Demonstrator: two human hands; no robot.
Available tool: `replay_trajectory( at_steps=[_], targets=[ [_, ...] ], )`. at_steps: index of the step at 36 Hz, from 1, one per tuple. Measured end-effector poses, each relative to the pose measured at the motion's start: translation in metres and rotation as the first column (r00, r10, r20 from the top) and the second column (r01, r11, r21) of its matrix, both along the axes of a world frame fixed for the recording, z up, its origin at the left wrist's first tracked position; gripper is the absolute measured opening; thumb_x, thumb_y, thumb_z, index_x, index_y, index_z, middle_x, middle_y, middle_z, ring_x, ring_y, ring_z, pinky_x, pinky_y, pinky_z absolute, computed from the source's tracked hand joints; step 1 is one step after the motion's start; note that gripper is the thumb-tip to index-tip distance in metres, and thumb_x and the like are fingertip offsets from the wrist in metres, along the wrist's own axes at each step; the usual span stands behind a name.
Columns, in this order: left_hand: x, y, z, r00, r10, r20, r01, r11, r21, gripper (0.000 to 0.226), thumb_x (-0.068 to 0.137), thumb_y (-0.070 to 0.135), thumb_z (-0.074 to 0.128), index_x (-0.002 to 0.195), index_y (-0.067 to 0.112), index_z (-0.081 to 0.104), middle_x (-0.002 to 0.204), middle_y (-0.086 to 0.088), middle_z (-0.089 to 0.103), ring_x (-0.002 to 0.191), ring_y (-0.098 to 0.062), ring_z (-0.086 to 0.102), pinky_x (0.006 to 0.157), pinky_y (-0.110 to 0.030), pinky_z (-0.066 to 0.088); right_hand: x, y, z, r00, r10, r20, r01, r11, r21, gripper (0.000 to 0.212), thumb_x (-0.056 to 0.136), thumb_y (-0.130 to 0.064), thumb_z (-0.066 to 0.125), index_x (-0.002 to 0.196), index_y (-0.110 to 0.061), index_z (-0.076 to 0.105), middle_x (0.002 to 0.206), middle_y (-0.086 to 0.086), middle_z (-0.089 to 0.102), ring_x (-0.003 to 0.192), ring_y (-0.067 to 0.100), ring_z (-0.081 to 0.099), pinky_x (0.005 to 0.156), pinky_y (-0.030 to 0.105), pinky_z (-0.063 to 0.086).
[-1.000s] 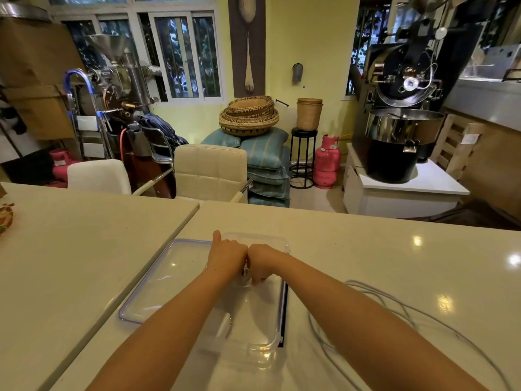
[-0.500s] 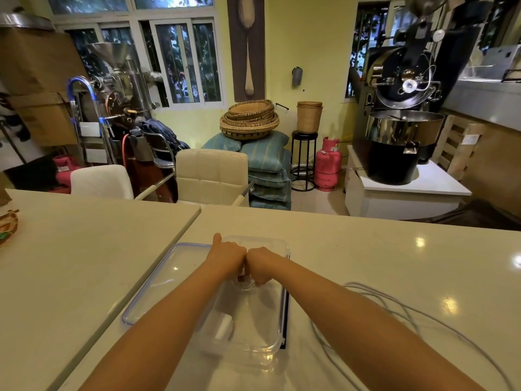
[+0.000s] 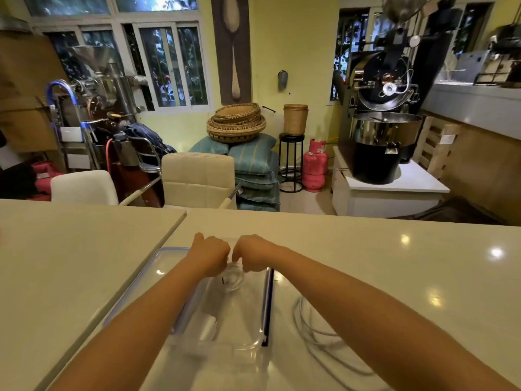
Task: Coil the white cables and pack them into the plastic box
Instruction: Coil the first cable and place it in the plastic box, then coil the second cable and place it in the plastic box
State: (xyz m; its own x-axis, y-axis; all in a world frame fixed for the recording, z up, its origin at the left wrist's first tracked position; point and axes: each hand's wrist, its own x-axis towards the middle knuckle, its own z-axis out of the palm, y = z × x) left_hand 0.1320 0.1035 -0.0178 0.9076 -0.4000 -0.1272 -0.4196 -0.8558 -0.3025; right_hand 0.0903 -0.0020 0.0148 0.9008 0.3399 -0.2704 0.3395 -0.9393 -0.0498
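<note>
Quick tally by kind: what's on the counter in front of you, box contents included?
Plastic box: 1
Lid: 1
White cables: 2 (small coil pinched between left hand and right hand; loose cable right of the box)
White block inside the box: 1
Total: 5

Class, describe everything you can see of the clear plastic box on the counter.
The plastic box is clear, rectangular with rounded corners, and stands open on the pale counter. A dark strip runs along its right edge. Inside are a white block near the front and, at the far end, a small white cable coil that the left hand and right hand grip. Its blue-rimmed lid lies flat beside it on the left.
</note>
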Motion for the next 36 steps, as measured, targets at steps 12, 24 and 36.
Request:
replay_trajectory(
  at_steps=[12, 24, 36],
  targets=[
    [-0.028, -0.046, 0.040, 0.990, -0.109, -0.087, 0.055, 0.877, -0.478, 0.032, 0.094, 0.020, 0.041, 0.121, 0.014, 0.057, 0.127, -0.006, 0.059, 0.114, -0.023, 0.053, 0.098, -0.035, 0.043, -0.047, -0.108, 0.058, 0.963, -0.253, 0.096, 0.177, 0.858, 0.482, 0.035, 0.084, -0.001, 0.058, 0.119, -0.005, 0.058, 0.122, 0.014, 0.062, 0.110, 0.024, 0.058, 0.089, 0.027, 0.045],
    [-0.080, -0.135, 0.020, 0.874, -0.375, -0.309, 0.215, 0.868, -0.447, 0.038, 0.091, 0.023, 0.049, 0.128, 0.014, 0.049, 0.126, -0.009, 0.058, 0.113, -0.024, 0.053, 0.094, -0.031, 0.042, -0.096, -0.184, 0.011, 0.901, -0.424, -0.091, 0.423, 0.812, 0.402, 0.035, 0.086, -0.009, 0.058, 0.121, -0.008, 0.055, 0.120, 0.012, 0.062, 0.090, 0.013, 0.053, 0.069, 0.017, 0.042],
    [-0.083, -0.157, -0.019, 0.897, -0.341, -0.280, 0.233, 0.906, -0.354, 0.036, 0.090, 0.027, 0.050, 0.124, 0.015, 0.050, 0.130, -0.011, 0.049, 0.118, -0.027, 0.047, 0.097, -0.037, 0.039, -0.119, -0.200, -0.040, 0.887, -0.437, -0.147, 0.461, 0.839, 0.290, 0.032, 0.088, -0.019, 0.057, 0.115, -0.003, 0.059, 0.120, 0.016, 0.061, 0.096, 0.026, 0.058, 0.083, 0.028, 0.042]
  ],
)
